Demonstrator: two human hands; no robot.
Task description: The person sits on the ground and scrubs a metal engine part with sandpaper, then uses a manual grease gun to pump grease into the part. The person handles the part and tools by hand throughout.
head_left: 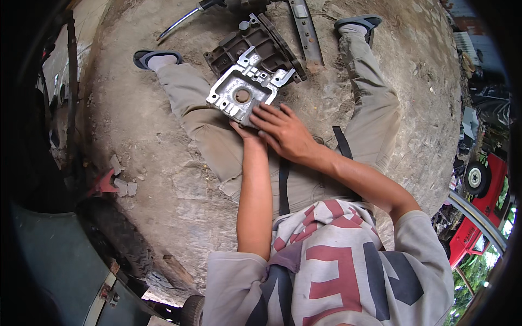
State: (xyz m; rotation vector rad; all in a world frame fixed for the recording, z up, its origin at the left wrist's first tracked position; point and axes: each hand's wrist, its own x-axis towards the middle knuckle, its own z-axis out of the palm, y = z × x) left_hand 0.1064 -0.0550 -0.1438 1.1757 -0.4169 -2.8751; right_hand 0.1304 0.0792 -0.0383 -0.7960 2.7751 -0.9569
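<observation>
A silvery cast metal housing (222,89) with a round hole in its middle is held tilted above my lap. My left hand (244,130) grips its near edge from below, with most of the fingers hidden under the casting. Across the near right edge lies my right hand (281,129), its fingers stretched out and pressing a dull grey sheet (249,115) that looks like sandpaper against the metal. Just beyond the housing, a larger dark engine block (255,46) with a flat flange rests on the ground.
A screwdriver (179,24) and a long metal bar with holes (306,35) lie at the far side. My legs are spread around the parts on the dirt floor. A tyre (117,233) and a green panel (54,255) stand at left; a red vehicle (473,228) is at right.
</observation>
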